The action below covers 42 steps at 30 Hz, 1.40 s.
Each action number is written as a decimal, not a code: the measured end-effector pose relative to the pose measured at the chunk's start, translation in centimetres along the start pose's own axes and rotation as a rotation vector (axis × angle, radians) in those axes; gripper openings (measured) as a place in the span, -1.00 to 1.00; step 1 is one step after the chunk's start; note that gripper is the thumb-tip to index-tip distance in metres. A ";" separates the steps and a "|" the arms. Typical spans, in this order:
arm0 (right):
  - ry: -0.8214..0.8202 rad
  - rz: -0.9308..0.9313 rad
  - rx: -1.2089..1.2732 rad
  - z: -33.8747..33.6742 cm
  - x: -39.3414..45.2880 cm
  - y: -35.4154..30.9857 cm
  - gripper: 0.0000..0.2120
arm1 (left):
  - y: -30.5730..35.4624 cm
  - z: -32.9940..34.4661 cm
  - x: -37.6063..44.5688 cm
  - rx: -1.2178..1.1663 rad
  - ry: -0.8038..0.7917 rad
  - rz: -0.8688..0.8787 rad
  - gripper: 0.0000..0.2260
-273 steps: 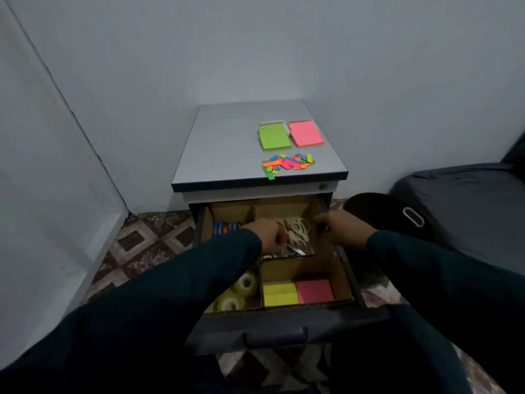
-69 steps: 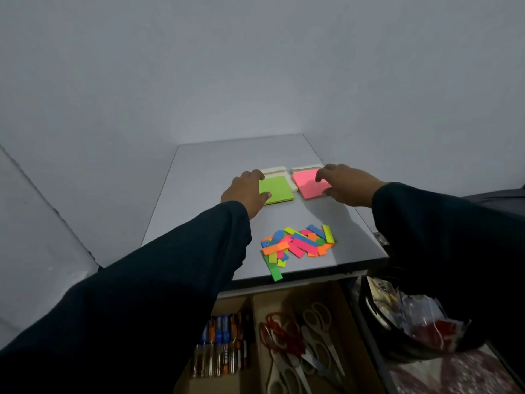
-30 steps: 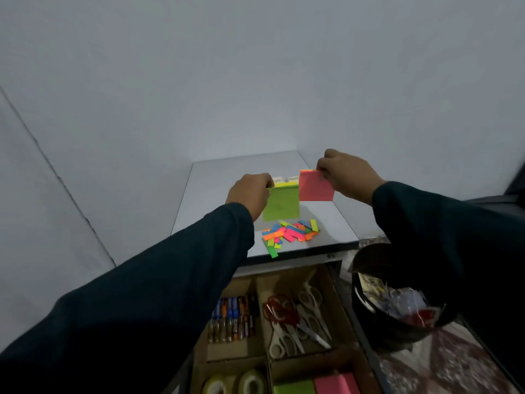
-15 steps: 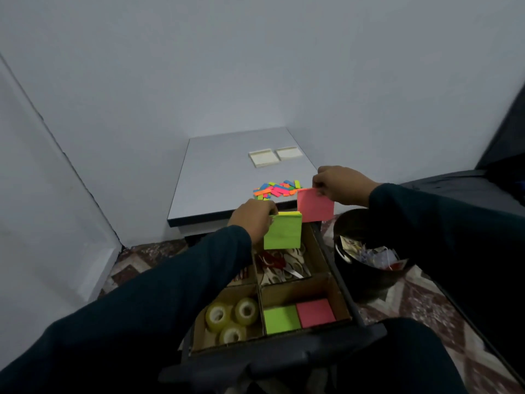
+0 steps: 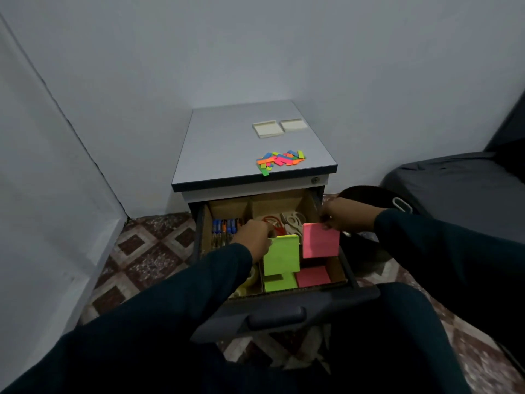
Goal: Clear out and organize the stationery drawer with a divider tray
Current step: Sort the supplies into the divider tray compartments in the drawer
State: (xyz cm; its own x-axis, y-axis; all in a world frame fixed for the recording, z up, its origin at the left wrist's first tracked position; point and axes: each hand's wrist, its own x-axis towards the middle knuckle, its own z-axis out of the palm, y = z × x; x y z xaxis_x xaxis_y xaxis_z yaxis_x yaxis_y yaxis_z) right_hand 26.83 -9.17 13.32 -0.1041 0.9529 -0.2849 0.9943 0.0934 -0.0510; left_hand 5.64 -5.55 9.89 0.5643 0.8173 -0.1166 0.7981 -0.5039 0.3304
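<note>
The drawer (image 5: 287,317) stands pulled out, with a cardboard divider tray (image 5: 336,273) inside. My left hand (image 5: 252,240) pinches a green sticky-note pad (image 5: 281,255) by its top edge, hanging above the front right compartment. My right hand (image 5: 338,213) pinches a pink sticky-note pad (image 5: 320,240) the same way, beside the green one. Below them lie another green pad (image 5: 279,282) and another pink pad (image 5: 312,276). Scissors (image 5: 287,223) fill the back right compartment, pens (image 5: 224,227) the back left. Tape rolls (image 5: 248,281) are mostly hidden by my left arm.
On the cabinet top (image 5: 227,149) lie a pile of coloured paper strips (image 5: 279,160) near the front edge and two white pad backings (image 5: 279,127) farther back. A black bin (image 5: 366,194) stands right of the drawer. A dark seat (image 5: 454,189) is at far right.
Both hands lifted the green and pink pads off the cabinet top, leaving white backings there, and lowered them over the drawer's front right compartment. My view has tilted down.
</note>
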 end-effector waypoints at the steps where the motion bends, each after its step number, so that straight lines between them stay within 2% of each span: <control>1: -0.016 -0.006 0.010 0.4 0.0 -0.3 -0.81 | -0.2 0.3 -0.1 0.002 -0.009 -0.006 -0.77; 8: -0.116 -0.066 -0.020 3.6 -0.2 -1.6 -0.76 | -0.4 2.5 -0.6 0.058 -0.086 -0.063 -0.78; 14: -0.191 -0.103 -0.112 5.7 -0.1 -1.9 -0.75 | -0.4 4.1 -0.7 0.242 -0.139 -0.063 -0.78; 21: -0.102 -0.093 -0.154 7.1 0.3 -1.3 -0.55 | 0.4 4.1 -0.5 0.430 -0.131 0.006 -0.80; 26: -0.092 -0.123 -0.116 7.2 0.8 -1.1 -0.59 | 0.9 3.5 0.8 0.366 -0.206 -0.053 -0.81; 33: -0.078 -0.164 -0.159 9.2 1.8 -0.6 -0.63 | 1.3 4.4 0.4 0.512 -0.193 -0.030 -0.77; 38: -0.096 -0.178 -0.164 9.8 2.0 -0.4 -0.66 | 0.8 5.2 0.6 0.451 -0.356 -0.088 -0.75; 42: -0.078 -0.214 -0.201 10.9 2.3 0.1 -0.57 | 0.5 5.8 0.9 0.426 -0.477 -0.103 -0.75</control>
State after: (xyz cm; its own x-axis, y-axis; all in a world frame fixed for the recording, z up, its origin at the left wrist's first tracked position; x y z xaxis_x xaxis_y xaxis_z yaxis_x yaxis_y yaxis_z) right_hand 26.49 -10.17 2.20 -0.3057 0.8807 -0.3617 0.9330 0.3529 0.0706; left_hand 7.79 -6.67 4.47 0.4337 0.7031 -0.5634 0.8118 -0.5763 -0.0942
